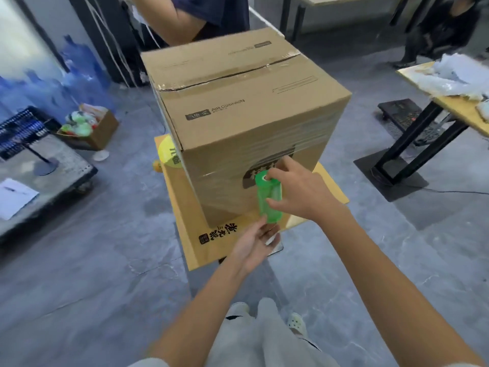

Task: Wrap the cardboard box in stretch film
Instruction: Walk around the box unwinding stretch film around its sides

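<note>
Holding the stretch film roll (268,201) upright against the cardboard box (238,102).
Grip of right hand (304,189) clasps its top; left hand (251,245) curls under its bottom.

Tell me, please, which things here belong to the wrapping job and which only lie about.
Job: large brown cardboard box; green roll of clear stretch film; flat yellow cardboard sheet under the box.
Lying about: small open cardboard box of oddments; blue water bottles; white paper sheet.
</note>
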